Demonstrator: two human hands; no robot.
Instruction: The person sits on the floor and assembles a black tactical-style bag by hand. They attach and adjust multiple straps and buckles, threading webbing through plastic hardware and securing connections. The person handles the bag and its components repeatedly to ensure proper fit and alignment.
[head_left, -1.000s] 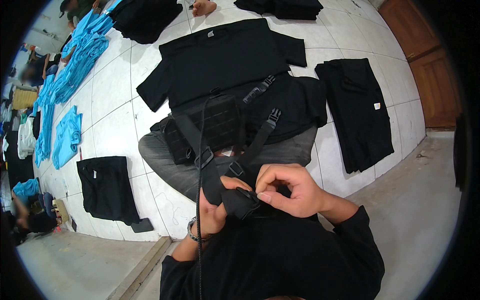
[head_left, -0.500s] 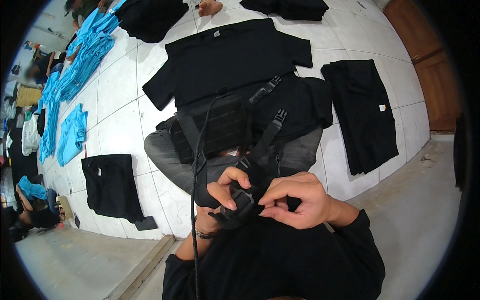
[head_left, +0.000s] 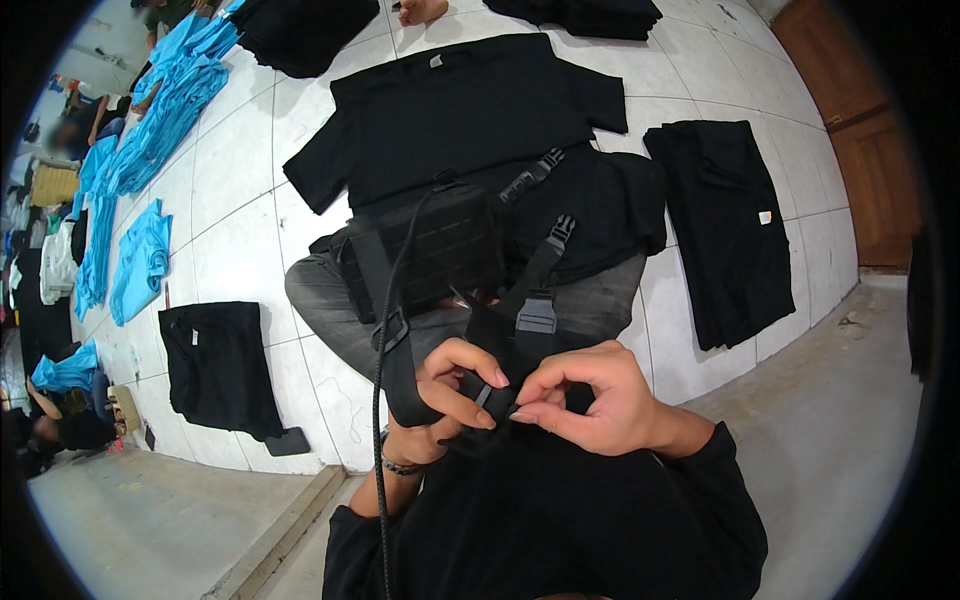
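My left hand [head_left: 458, 388] is closed on a black webbing strap [head_left: 501, 402] in front of my chest. Thumb and fingertips of my right hand [head_left: 598, 402] pinch the same strap, close beside the left fingertips. Just above the hands lies a grey-black plastic buckle [head_left: 537, 313] on a strap. A black rectangular pouch [head_left: 425, 248] rests on my lap, with a dark cord running down past my left wrist. Two more plastic clips, one an open-ended buckle [head_left: 561, 232], lie beyond on black cloth. What exactly sits between the fingertips is partly hidden.
A black T-shirt [head_left: 460, 115] is spread on the white tiles ahead. Folded black garments lie to the right [head_left: 722, 235] and left [head_left: 222, 368]. Blue cloth [head_left: 180, 130] runs along the far left, near other people. A wooden door [head_left: 858, 150] stands at right.
Both hands stay close together, the right slightly lower. The buckle that showed between the left fingers is less visible, and another buckle now shows flat above the hands.
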